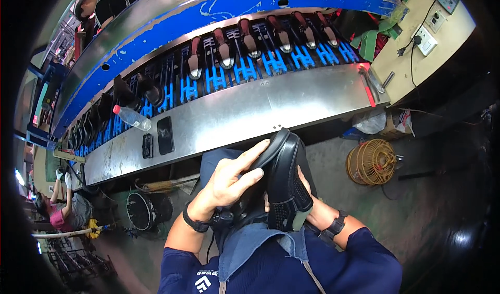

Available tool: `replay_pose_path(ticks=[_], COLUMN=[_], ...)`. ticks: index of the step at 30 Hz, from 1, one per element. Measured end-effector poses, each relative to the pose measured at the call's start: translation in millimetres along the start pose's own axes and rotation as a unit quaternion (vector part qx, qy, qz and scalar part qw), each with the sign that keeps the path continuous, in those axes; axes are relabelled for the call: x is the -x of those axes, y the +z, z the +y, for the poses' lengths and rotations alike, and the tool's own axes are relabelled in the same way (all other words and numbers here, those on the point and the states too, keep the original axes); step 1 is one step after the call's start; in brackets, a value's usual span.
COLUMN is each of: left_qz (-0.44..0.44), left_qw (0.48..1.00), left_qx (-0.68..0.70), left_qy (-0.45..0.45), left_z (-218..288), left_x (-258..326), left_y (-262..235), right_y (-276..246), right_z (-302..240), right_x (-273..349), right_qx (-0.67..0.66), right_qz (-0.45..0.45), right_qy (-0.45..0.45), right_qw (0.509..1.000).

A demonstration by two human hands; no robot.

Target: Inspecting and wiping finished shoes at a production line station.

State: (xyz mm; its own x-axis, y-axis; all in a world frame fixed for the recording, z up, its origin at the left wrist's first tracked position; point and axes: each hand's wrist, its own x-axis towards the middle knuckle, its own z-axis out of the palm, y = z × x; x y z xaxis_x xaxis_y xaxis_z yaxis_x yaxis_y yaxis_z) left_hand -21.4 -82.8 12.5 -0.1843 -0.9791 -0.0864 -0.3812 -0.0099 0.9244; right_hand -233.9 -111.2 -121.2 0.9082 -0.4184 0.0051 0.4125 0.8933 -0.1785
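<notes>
Right fingers (302, 179) clamp a black shoe (285, 176), parted left fingers (252, 156) touching it, beyond them a capped bottle (134, 119), contents unclear.

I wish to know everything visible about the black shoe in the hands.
The black shoe looks leathery, its glossy, rounded end pointing toward the metal worktop, with small perforations toward the nearer end. A dark, sole-like edge runs along its left. Held tilted, it touches the left hand at that edge; the right hand grips the opposite side.
</notes>
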Motion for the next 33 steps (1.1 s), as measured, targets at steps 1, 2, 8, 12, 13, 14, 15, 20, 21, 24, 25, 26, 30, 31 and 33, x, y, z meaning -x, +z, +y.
replay_pose_path(ticks=[1,2,8,12,13,14,15,20,21,24,25,26,30,31,33], left_qz=[0.019,0.019,0.114,0.105,0.088,0.085,0.077,0.095,0.082,0.071,0.075,0.079,0.143,0.148,0.205], left_qw=[0.994,0.995,0.978,0.971,0.976,0.973,0.975,0.922,0.916,0.903,0.902,0.902,0.932,0.975,0.974], left_qx=[-0.055,-0.054,-0.138,-0.162,-0.15,-0.129,-0.118,-0.298,-0.333,-0.374,-0.38,-0.386,-0.283,-0.14,0.096], left_qy=[0.089,0.087,0.11,0.14,0.135,0.17,0.172,0.229,0.207,0.201,0.189,0.177,0.174,0.094,-0.002], left_z=[-1,1,8,13,16,12,10,32,41,41,42,42,28,11,9], left_x=[-1,-2,-12,-15,-14,-17,-15,-9,-6,-3,-4,-3,8,14,7], left_y=[1,4,13,1,-4,-9,-12,8,12,18,21,23,32,37,43], right_y=[-4,-4,2,9,1,-1,-3,4,7,2,-1,-4,2,10,22], right_z=[2,1,2,1,2,2,2,-3,-2,-3,-3,-2,-7,-12,-20], right_x=[0,-1,-4,-2,-2,-3,-3,0,-1,-5,-7,-8,-13,-17,-28], right_qx=[0.002,0.001,0.049,0.028,0.025,0.023,0.031,0.033,0.022,0.001,-0.001,-0.004,-0.017,0.007,0.202], right_qz=[0.005,0.006,0.024,0.04,0.007,0.007,-0.036,0.015,0.039,0.062,0.043,0.025,0.083,0.071,0.111], right_qy=[0.0,0.001,-0.025,-0.027,-0.024,-0.023,-0.023,-0.036,-0.043,-0.042,-0.042,-0.042,-0.039,-0.045,-0.068], right_qw=[1.0,1.0,0.998,0.998,0.999,0.999,0.999,0.999,0.998,0.997,0.998,0.999,0.996,0.996,0.971])
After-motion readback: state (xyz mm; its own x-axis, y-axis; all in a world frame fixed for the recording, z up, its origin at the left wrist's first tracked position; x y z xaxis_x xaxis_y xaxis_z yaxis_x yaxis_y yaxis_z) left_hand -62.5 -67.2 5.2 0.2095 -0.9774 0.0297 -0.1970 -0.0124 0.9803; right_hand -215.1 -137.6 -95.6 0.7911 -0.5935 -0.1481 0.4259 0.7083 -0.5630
